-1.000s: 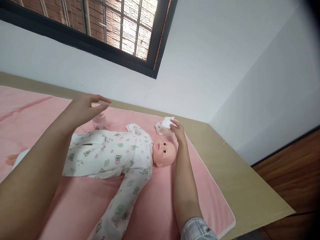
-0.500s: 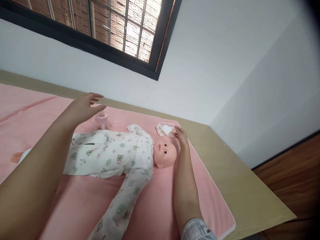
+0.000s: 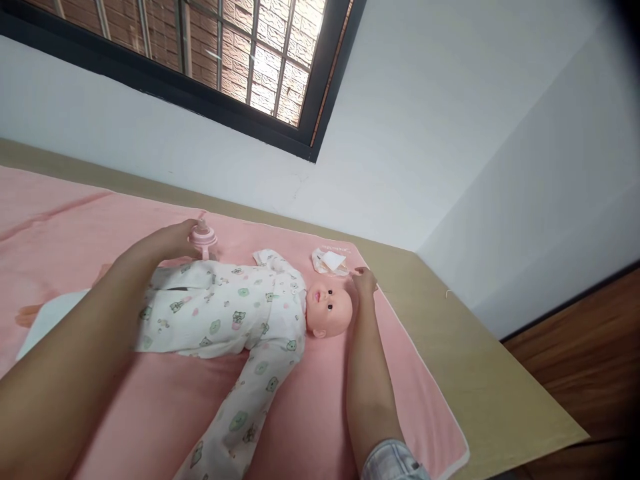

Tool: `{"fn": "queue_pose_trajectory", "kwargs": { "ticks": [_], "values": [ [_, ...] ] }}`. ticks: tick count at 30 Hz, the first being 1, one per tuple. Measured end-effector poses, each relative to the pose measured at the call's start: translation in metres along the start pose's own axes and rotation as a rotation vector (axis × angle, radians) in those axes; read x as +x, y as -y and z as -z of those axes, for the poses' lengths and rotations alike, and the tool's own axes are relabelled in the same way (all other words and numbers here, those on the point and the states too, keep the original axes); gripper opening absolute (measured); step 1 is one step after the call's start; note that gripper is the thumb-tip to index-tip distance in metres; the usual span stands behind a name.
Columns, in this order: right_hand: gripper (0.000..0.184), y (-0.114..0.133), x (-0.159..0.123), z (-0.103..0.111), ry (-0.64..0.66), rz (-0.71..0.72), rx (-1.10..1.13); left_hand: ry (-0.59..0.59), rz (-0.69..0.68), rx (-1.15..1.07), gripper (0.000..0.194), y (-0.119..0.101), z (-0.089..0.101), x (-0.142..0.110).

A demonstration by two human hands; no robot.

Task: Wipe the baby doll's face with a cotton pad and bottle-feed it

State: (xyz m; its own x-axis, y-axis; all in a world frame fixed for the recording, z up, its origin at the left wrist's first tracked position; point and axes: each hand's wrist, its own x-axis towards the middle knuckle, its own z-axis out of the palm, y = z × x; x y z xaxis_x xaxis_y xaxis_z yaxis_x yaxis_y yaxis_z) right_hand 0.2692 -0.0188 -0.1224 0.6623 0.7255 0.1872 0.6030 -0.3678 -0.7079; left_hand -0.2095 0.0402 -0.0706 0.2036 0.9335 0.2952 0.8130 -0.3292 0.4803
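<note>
A baby doll [image 3: 327, 308] in a white printed sleepsuit [image 3: 220, 313] lies on a pink mat [image 3: 320, 413]. My left hand [image 3: 167, 241] is down over a pink-capped baby bottle [image 3: 201, 237] beside the doll's body, its fingers curled around the bottle's lower part. My right hand [image 3: 365, 280] rests on the mat just past the doll's head, fingers loosely bent and holding nothing. A crumpled white wipe [image 3: 331, 261] lies on the mat a little beyond that hand, apart from it.
The mat covers a tan table [image 3: 480, 373] pushed against a white wall under a barred window [image 3: 200, 60]. The table's right edge drops to a wooden floor [image 3: 580, 360]. A white diaper [image 3: 47, 320] shows at the doll's lower end.
My left hand came down from above the doll onto the bottle. My right hand let go of the white wipe and drew back toward the doll's head.
</note>
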Motion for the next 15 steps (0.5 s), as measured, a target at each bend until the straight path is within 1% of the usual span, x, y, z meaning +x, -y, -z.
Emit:
{"fn": "queue_pose_trajectory", "kwargs": {
  "ticks": [4,8,10,12,14,15],
  "values": [
    [0.046,-0.005,-0.002,-0.005,-0.014,0.02,-0.035,0.004,0.073,0.085,0.059,-0.003,-0.011,-0.001],
    [0.051,-0.012,-0.006,-0.009,-0.027,-0.007,-0.031,-0.014,0.125,0.138,0.05,-0.008,-0.013,-0.001],
    [0.056,-0.013,-0.007,-0.007,-0.027,-0.027,-0.009,-0.028,0.135,0.146,0.049,-0.012,-0.01,-0.001],
    [0.059,-0.01,-0.006,-0.004,-0.034,-0.033,0.03,-0.059,0.162,0.123,0.052,-0.019,-0.004,-0.002],
    [0.061,-0.003,-0.004,0.002,-0.052,-0.022,0.081,-0.11,0.175,0.032,0.057,-0.029,0.003,-0.005],
    [0.062,0.002,-0.002,0.005,-0.063,-0.013,0.108,-0.133,0.159,-0.036,0.06,-0.036,0.007,-0.007]
  ]
}}
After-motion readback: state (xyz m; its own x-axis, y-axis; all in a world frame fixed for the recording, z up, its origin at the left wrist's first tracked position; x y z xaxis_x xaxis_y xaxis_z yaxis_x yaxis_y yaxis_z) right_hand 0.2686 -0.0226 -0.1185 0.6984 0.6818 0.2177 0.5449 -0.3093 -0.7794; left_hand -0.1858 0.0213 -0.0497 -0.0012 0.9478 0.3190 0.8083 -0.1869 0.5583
